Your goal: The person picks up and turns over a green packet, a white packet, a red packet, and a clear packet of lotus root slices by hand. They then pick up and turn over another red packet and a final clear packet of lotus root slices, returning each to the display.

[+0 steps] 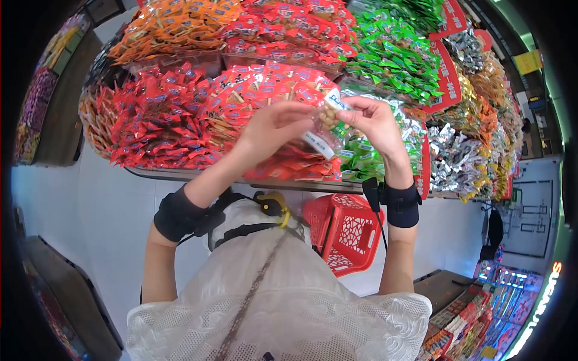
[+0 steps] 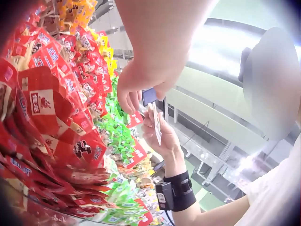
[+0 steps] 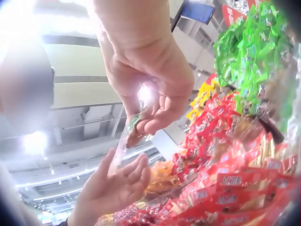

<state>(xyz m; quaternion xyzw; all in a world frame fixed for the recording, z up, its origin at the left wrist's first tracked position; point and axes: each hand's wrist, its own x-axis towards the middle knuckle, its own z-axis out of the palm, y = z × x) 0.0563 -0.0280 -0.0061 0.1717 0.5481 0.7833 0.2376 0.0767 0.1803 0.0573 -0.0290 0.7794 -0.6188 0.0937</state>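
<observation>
A small clear packet [image 1: 330, 120] of pale round pieces, with white printed strips and a bit of green, is held up over the candy display. The thumb and fingers of my right hand [image 1: 374, 123] pinch its upper right edge. At the packet's left side is my left hand [image 1: 280, 125], fingers fairly straight and thumb apart. In the right wrist view the packet [image 3: 123, 148] hangs down from the right fingers. Its lower end overlaps the gap between thumb and fingers of the left hand [image 3: 113, 190]. From the left wrist the packet [image 2: 155, 125] appears almost edge-on.
Piles of red packets [image 1: 162, 114] lie below and left of the hands. Orange packets [image 1: 174, 30], green packets [image 1: 394, 60] and silver ones [image 1: 448, 159] fill neighbouring sections. A red shopping basket [image 1: 352, 234] stands below the display edge, near the body.
</observation>
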